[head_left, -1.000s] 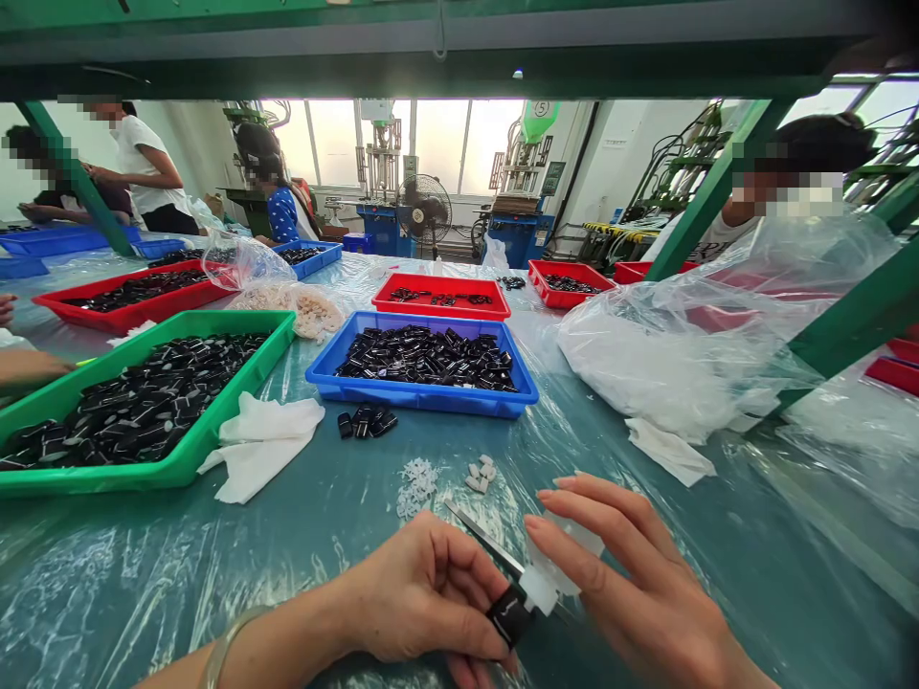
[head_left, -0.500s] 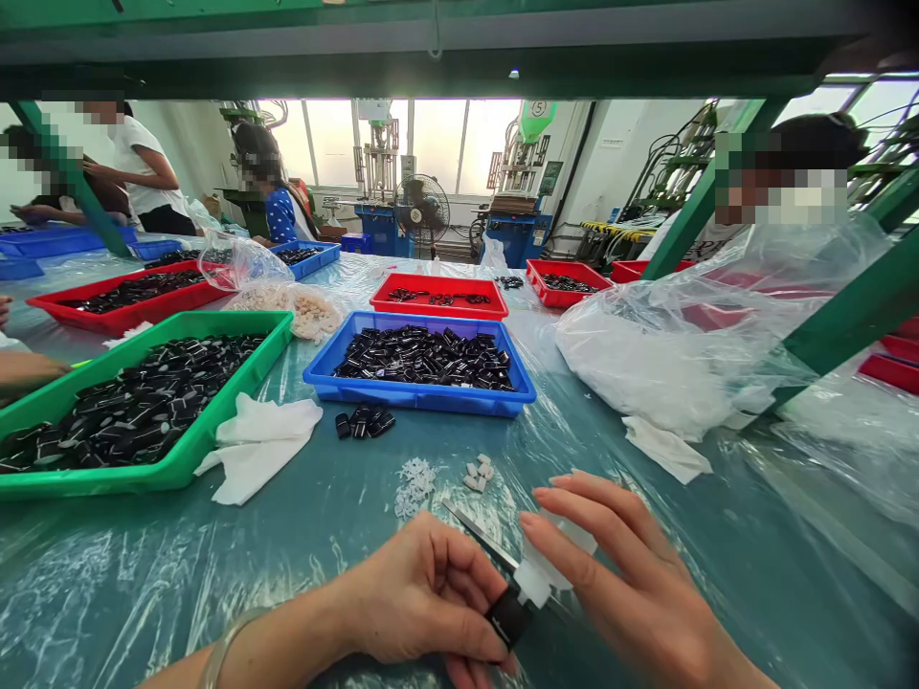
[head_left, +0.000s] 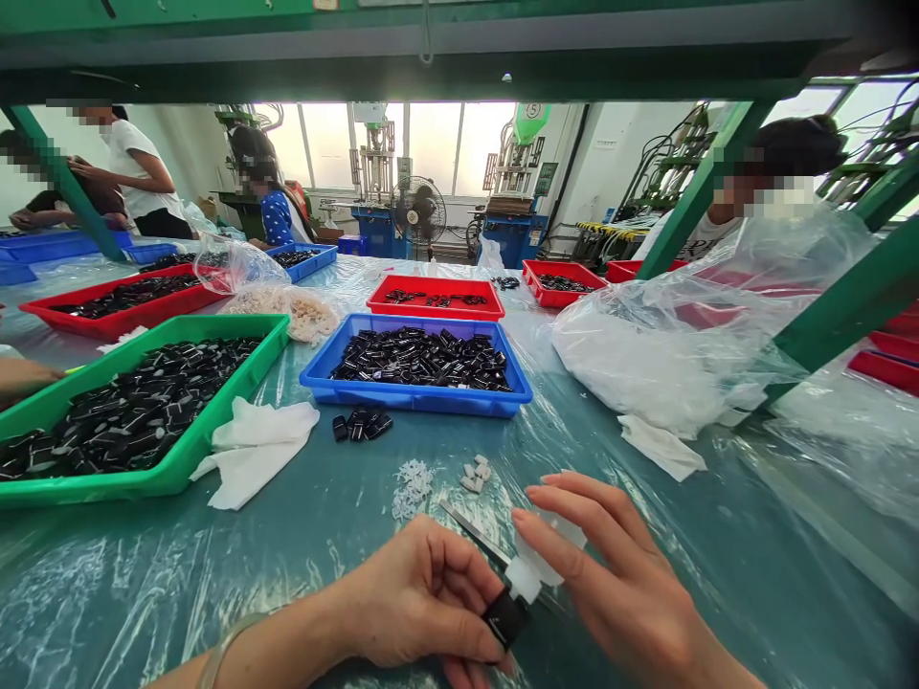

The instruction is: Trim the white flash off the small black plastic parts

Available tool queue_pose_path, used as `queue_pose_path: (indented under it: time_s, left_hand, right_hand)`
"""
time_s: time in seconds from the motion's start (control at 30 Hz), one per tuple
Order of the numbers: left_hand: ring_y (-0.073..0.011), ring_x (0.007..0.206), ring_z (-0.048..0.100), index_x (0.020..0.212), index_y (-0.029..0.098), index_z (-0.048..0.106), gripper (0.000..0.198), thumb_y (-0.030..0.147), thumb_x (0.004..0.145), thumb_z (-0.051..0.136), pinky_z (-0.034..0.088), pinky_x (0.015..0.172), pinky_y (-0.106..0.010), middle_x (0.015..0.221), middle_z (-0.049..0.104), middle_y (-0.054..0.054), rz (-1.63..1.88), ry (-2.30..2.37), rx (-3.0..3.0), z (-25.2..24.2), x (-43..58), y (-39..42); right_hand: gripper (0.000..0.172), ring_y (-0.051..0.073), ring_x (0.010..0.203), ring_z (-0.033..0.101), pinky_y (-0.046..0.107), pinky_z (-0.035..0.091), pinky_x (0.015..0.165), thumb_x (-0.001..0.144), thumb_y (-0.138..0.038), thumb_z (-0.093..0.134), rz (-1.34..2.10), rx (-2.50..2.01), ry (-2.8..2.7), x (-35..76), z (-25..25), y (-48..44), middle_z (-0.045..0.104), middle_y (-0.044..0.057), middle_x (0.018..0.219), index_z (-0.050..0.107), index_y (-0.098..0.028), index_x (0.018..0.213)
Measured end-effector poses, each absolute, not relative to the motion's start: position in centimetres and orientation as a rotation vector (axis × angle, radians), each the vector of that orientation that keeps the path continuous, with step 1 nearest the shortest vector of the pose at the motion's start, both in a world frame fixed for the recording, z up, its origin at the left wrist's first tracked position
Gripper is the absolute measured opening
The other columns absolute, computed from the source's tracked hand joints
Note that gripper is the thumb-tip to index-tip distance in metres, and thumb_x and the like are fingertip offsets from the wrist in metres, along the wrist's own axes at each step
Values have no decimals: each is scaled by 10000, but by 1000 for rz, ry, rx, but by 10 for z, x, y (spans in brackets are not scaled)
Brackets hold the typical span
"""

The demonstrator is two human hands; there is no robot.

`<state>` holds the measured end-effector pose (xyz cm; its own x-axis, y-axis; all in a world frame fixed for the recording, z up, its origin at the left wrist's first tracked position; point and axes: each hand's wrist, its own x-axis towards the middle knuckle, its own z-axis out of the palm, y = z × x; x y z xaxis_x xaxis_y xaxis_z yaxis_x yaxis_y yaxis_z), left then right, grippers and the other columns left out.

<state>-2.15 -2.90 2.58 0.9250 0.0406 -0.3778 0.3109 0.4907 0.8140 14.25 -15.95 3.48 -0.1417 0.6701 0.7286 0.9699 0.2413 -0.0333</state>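
Small black part held over the near table edge
Left hand (head_left: 423, 593) fingers pinch a glossy, rectangular black plastic part (head_left: 506, 618); right hand (head_left: 621, 588) fingers spread, forefinger on a translucent white piece (head_left: 529, 572) above the film-covered table (head_left: 215, 574).

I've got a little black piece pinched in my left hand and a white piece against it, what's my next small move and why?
Probably push the white piece slightly further onto the black piece. The left hand pinches the black piece, the right hand holds the white one against its upper end, and the two touch but look only partly joined.
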Motion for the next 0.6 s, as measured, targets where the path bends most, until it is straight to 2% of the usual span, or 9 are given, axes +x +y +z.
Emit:
queue_pose_path:
  time_s: [0.17, 0.37, 0.5, 0.6]
  left_hand:
    - [-107, 509, 633, 796, 98, 682, 264, 225, 583, 772, 496, 465, -158, 694, 690, -68, -157, 354, 1064, 27, -22, -27]
    - [-118, 521, 644, 790, 93, 673, 248, 239, 608, 758, 484, 462, -150, 701, 691, -72, -69, 353, 1120, 30, -22, -28]
    - [-134, 543, 653, 804, 89, 641, 291, 255, 600, 766, 481, 472, -163, 727, 698, -81, 148, 458, 1171, 36, -18, -26]
    - [-142, 557, 657, 858, 96, 606, 361, 263, 589, 778, 496, 501, -185, 738, 702, -80, 335, 580, 1185, 43, -17, -19]
  right_hand:
    - [277, 232, 1075, 505, 371, 471, 865, 944, -92, 372, -583, -1496, -1959, 145, 42, -162, 597, 110, 1045, 610, -183, 1054]
    - [289, 224, 1002, 578, 384, 492, 857, 883, -58, 407, -605, -1541, -1882, 146, 43, -156, 634, 93, 995, 602, -199, 1041]
    - [227, 217, 868, 652, 316, 556, 706, 861, -203, 506, -450, -1693, -1658, 155, 34, -149, 661, 76, 981, 574, -205, 1078]
    - [261, 232, 819, 669, 286, 560, 617, 802, -342, 613, -178, -1835, -1375, 167, 22, -146, 690, 53, 956, 607, -209, 1027]
